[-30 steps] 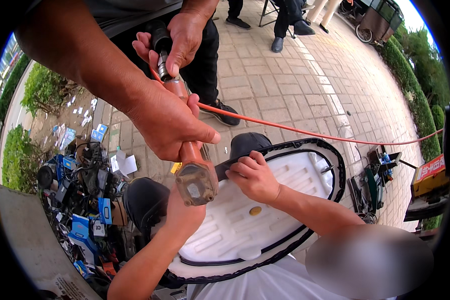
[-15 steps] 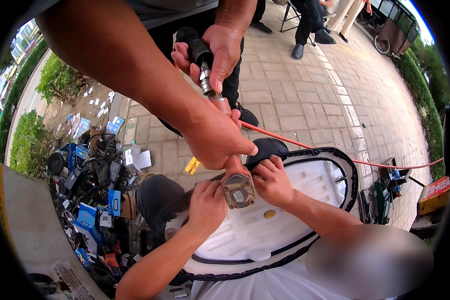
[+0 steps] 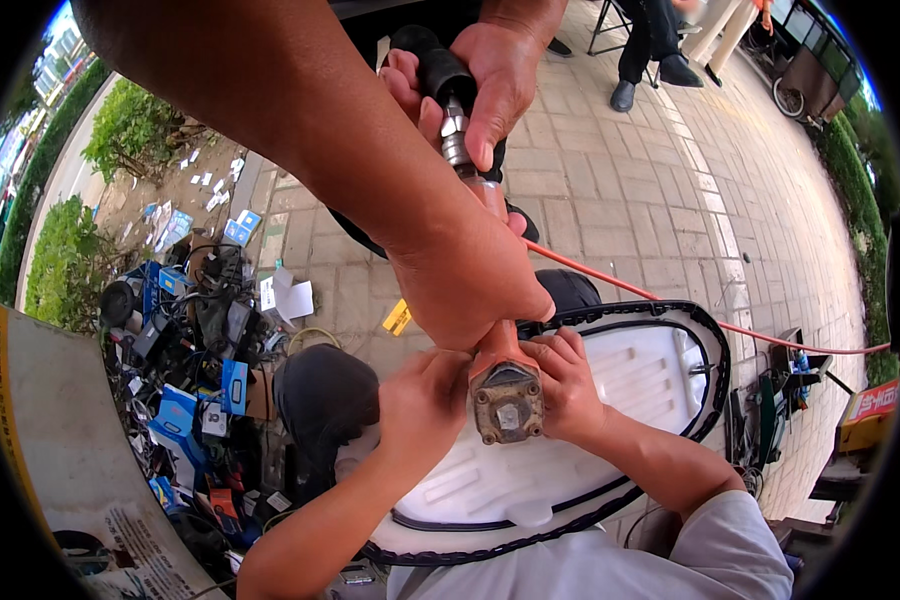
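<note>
Across my lap lies a scooter seat point(image 3: 610, 380), underside up, with a white plastic base and a black cover folded over its rim. Both of my hands hold its far edge. My left hand point(image 3: 423, 397) is closed there, its fingertips partly hidden. My right hand point(image 3: 567, 385) grips the same edge with bent fingers. Between them stands an orange air stapler point(image 3: 507, 385), its square screwed metal cap facing me; its nose is hidden below. A co-worker's hand point(image 3: 470, 275) is wrapped around its body, and the other hand point(image 3: 495, 80) holds its black-sleeved air hose fitting point(image 3: 454, 130).
An orange air hose point(image 3: 595, 265) runs right across the paving. At left lies a heap of boxes and parts point(image 3: 205, 380), beside a pale panel point(image 3: 60, 430). Dark tools point(image 3: 765, 410) sit at right. Farther off, a seated person's legs point(image 3: 645, 50) show.
The view has shifted, so the seat, the stapler and all the hands appear farther right. My right sleeve now shows. My hands keep their hold on the edge beside the stapler.
</note>
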Demonstrator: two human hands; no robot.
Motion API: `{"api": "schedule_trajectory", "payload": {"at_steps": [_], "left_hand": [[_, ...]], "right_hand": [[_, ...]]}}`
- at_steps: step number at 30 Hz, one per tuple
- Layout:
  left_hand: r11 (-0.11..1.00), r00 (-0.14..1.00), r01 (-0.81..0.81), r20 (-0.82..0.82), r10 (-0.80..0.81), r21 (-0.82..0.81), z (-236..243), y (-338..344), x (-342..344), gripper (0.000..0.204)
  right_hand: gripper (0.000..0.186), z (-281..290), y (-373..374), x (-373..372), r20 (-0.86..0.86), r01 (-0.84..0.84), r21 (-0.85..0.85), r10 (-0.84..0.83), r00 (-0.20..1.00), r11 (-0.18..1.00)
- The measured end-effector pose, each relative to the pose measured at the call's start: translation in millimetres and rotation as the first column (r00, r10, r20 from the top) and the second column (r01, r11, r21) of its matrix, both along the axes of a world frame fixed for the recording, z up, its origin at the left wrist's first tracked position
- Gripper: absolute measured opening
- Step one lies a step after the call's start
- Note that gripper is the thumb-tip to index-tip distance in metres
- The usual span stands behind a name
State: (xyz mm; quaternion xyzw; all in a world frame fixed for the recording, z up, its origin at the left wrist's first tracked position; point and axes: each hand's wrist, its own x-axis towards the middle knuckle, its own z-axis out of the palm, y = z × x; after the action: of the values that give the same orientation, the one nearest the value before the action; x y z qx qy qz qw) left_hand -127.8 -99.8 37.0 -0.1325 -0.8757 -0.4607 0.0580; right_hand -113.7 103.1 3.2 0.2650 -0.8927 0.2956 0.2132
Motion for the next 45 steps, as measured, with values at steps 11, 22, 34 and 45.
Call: {"api": "schedule_trajectory", "payload": {"at_steps": [11, 22, 34, 45], "left_hand": [[1.0, 1.0, -0.018, 0.005, 0.018, 0.014, -23, -13, -15, 0.025], [0.954, 0.926, -0.224, 0.349, 0.145, 0.2, 20, -34, -20, 0.028], [0.925, 0.997, -0.026, 0.054, 0.05, -0.378, 21, -34, -15, 0.028], [0.939, 0.912, 0.0, 0.385, 0.141, -0.344, 9, -44, -37, 0.029]], "right_hand": [[0.055, 9, -42, -20, 0.286, 0.188, -0.027, -0.172, 0.943, 0.982], [0.032, -3, -29, -28, 0.068, 0.064, -0.128, -0.056, 0.996, 0.99], [0.029, -8, -27, -34, -0.022, 0.041, -0.156, -0.045, 0.999, 0.987], [0.011, 0, -31, -34, 0.172, 0.174, -0.042, -0.164, 0.971, 0.984]]}}
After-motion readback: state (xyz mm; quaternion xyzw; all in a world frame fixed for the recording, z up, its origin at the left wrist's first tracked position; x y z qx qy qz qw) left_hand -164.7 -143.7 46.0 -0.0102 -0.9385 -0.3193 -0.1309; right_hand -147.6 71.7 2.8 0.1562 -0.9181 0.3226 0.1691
